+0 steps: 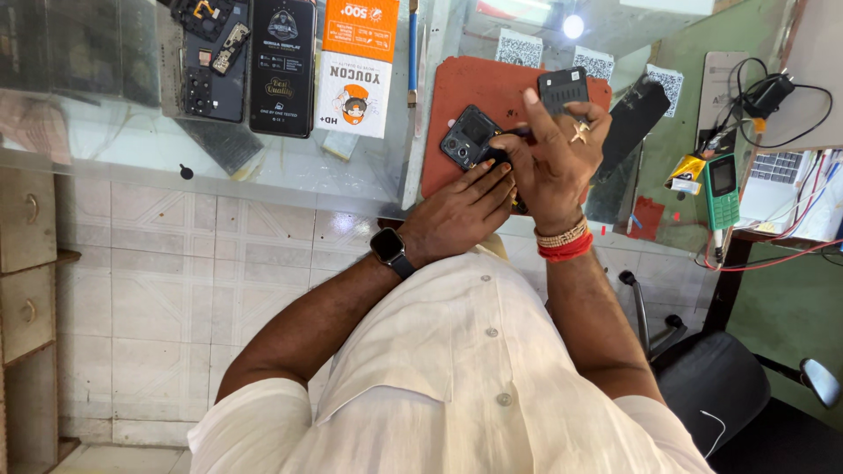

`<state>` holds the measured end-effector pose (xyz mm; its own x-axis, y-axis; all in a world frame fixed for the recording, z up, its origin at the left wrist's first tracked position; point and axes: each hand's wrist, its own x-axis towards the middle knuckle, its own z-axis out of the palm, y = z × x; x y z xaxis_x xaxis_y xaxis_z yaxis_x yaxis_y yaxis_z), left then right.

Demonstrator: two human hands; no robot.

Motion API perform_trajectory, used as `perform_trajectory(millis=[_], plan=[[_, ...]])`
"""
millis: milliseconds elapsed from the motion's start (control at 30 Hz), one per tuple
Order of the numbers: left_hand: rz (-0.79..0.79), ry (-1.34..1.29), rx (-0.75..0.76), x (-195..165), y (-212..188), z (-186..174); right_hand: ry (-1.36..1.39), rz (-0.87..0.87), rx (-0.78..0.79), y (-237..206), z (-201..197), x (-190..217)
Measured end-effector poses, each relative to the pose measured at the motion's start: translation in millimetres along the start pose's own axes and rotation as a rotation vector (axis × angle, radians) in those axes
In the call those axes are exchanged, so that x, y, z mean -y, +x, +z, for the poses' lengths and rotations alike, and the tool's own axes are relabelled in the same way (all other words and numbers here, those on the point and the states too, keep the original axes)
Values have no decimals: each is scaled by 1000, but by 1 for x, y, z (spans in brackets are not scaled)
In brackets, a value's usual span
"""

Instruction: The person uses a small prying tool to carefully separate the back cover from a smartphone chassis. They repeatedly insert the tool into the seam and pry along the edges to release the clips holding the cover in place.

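A dark phone lies back-up on a red-brown work mat on the glass counter, its camera block facing up. My left hand, with a black smartwatch on the wrist, presses flat on the phone's near end. My right hand, wearing a ring and red and bead wristbands, is closed on a thin dark tool whose tip meets the phone. A small black ribbed part lies on the mat just beyond my right fingers.
Black and orange-white boxes and an opened phone body lie at the counter's far left. A blue tool lies beside the mat. A green keypad phone, cables and a charger sit right. A black chair stands below.
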<state>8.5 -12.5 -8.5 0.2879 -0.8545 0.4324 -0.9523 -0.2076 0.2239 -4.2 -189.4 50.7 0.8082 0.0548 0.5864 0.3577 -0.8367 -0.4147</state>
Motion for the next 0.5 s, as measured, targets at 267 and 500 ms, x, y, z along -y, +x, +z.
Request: perform_trajectory(millis=[267,500], plan=[[-12,-26,5,-3,-1,0,-10,-16,-16,-1,2,-1],[-15,-28,1,-3,1,1,82,13,-16,1,0,-1]])
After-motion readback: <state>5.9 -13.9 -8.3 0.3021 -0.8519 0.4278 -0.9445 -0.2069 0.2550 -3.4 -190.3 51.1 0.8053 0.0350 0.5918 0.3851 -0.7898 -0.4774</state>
